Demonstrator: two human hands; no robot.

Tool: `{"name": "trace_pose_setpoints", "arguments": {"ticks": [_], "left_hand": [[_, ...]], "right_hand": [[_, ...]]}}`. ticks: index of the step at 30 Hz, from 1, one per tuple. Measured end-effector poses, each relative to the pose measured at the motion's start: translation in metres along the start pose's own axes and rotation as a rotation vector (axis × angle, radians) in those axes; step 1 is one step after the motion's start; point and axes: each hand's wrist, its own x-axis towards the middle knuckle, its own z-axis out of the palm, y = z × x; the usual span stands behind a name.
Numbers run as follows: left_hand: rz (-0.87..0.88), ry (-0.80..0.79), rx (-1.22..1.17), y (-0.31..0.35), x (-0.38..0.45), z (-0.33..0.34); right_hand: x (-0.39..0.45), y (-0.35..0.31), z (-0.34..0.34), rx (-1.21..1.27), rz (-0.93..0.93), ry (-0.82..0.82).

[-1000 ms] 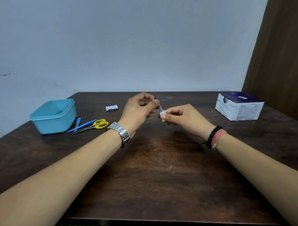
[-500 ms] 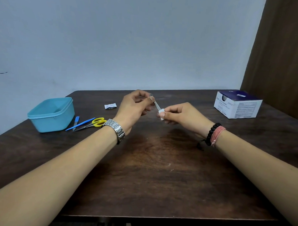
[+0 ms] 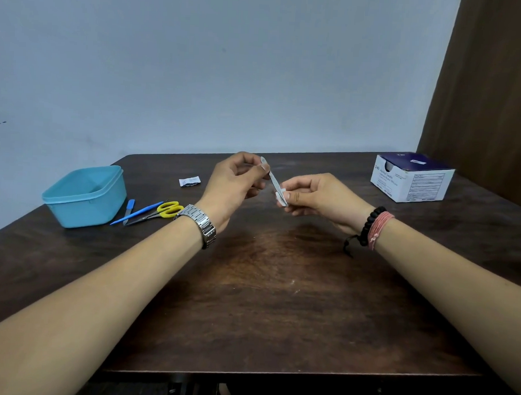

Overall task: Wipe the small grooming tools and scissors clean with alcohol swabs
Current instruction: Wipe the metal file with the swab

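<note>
Metal nail file [image 3: 272,178], held above the table [image 3: 279,287]: left hand [image 3: 234,185] pinched its upper end, right hand [image 3: 316,196] pinched a white swab [image 3: 279,196] around its lower end.

A light blue square plastic tub [image 3: 84,196] sits on the dark wooden table [image 3: 278,302] near its left edge. Just right of the tub lie a short blue-handled tool [image 3: 129,207], a slim blue stick tool [image 3: 136,213] and yellow-handled scissors [image 3: 160,212], side by side. Behind them, toward the far edge, lies a small white torn swab wrapper [image 3: 189,180]. A white and navy cardboard swab box [image 3: 412,177] stands at the far right corner. Above the table's middle, the left hand [image 3: 233,187] and right hand [image 3: 319,197] hold a thin metal nail file [image 3: 273,180] between them, a white swab [image 3: 281,195] at its lower end.
</note>
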Motion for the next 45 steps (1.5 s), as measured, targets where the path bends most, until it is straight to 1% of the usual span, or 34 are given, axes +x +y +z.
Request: {"name": "trace_pose_setpoints", "arguments": {"ticks": [3, 10, 18, 24, 26, 31, 34, 36, 39, 43, 45], "left_hand": [[-0.004, -0.003, 0.004, 0.000, -0.001, 0.001], [-0.022, 0.044, 0.013, -0.001, 0.001, -0.001], [-0.051, 0.030, 0.003, -0.004, 0.001, 0.000], [-0.089, 0.064, -0.024, -0.008, 0.005, -0.003], [-0.105, 0.087, -0.039, -0.009, 0.006, -0.003], [-0.115, 0.161, -0.094, -0.010, 0.007, -0.001], [-0.140, 0.147, -0.102, -0.012, 0.006, 0.000], [-0.179, 0.086, -0.052, -0.015, 0.002, 0.003], [-0.155, -0.062, 0.185, -0.024, 0.000, 0.007], [-0.080, -0.225, 0.474, -0.020, 0.004, -0.002], [-0.055, -0.288, 0.606, -0.014, 0.006, -0.007]], "right_hand": [[0.000, -0.001, 0.000, 0.057, -0.008, 0.016], [-0.001, -0.003, -0.001, 0.179, 0.011, -0.012], [-0.003, -0.006, 0.000, 0.211, 0.049, -0.023], [0.001, -0.007, 0.001, 0.251, 0.014, 0.045], [0.001, -0.010, 0.000, 0.300, 0.019, 0.067], [-0.001, -0.010, 0.000, 0.326, -0.017, -0.003], [-0.001, -0.007, 0.000, 0.328, -0.024, -0.017], [0.000, -0.004, 0.000, 0.311, -0.018, -0.025], [0.000, 0.000, 0.003, 0.230, 0.012, -0.022], [0.001, 0.004, 0.001, -0.033, 0.005, -0.011], [0.000, 0.002, 0.000, -0.207, -0.051, -0.073]]}}
